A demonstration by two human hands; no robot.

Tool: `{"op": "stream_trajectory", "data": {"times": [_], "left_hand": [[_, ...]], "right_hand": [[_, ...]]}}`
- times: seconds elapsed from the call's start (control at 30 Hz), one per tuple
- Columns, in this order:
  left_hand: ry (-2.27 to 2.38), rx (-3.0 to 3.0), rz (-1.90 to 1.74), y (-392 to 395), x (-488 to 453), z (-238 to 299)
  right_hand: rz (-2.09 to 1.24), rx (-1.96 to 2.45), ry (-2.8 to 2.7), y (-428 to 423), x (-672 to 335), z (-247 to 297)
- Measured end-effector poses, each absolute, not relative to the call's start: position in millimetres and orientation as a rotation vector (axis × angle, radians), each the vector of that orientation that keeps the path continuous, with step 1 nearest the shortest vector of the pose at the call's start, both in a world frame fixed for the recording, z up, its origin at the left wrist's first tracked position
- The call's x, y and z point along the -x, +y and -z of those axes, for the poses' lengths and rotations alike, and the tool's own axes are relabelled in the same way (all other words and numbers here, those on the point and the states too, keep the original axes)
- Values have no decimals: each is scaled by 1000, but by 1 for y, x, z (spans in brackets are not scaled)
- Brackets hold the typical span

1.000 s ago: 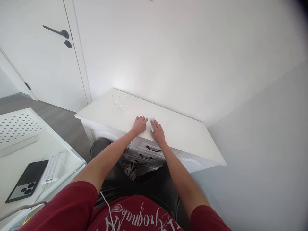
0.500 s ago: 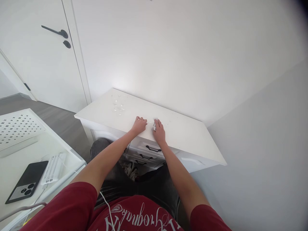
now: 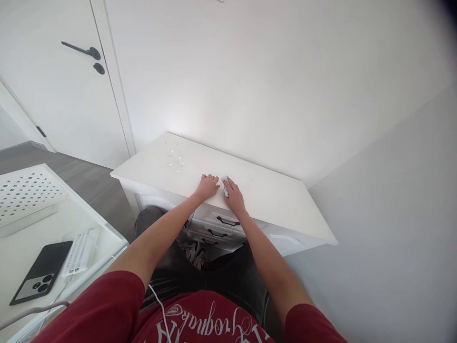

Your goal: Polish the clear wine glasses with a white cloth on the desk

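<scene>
A low white cabinet top (image 3: 274, 200) lies in front of me. My right hand (image 3: 234, 195) presses a small crumpled white tissue (image 3: 225, 187) onto it, fingers closed over the wad. My left hand (image 3: 207, 186) rests palm down on the top just left of the tissue, its fingers curled under and nothing visible in them. Several clear water drops (image 3: 175, 155) sit on the far left part of the top, away from both hands.
Drawers with black handles (image 3: 227, 222) are below the top's front edge, above my knees. A white door with a black lever (image 3: 83, 50) is at upper left. A white table at left holds a black phone (image 3: 37, 278), a white power bank (image 3: 77, 253) and a perforated tray (image 3: 24, 190).
My right hand slid the tissue slightly right half a second ago and has come back left beside my left hand. The left hand has stayed put.
</scene>
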State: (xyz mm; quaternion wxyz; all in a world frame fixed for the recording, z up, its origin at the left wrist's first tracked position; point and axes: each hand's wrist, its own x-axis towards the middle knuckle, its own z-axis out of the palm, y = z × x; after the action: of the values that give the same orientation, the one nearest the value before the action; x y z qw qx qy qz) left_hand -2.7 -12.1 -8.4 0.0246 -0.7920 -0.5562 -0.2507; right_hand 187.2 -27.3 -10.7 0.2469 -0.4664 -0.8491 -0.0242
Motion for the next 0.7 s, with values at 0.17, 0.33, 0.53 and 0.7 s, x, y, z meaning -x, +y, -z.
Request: {"op": "stream_trajectory", "data": {"times": [0.17, 0.33, 0.53, 0.7], "left_hand": [[-1662, 2427, 757, -14, 3, 8], [-1679, 2438, 721, -14, 4, 7], [-1632, 2436, 677, -11, 3, 11], [-1644, 2429, 629, -9, 4, 13]], "right_hand": [[113, 1432, -2172, -27, -187, 10], [79, 1271, -2346, -29, -185, 8], [117, 1416, -2187, -29, -185, 9], [116, 1302, -2349, -30, -185, 8]]}}
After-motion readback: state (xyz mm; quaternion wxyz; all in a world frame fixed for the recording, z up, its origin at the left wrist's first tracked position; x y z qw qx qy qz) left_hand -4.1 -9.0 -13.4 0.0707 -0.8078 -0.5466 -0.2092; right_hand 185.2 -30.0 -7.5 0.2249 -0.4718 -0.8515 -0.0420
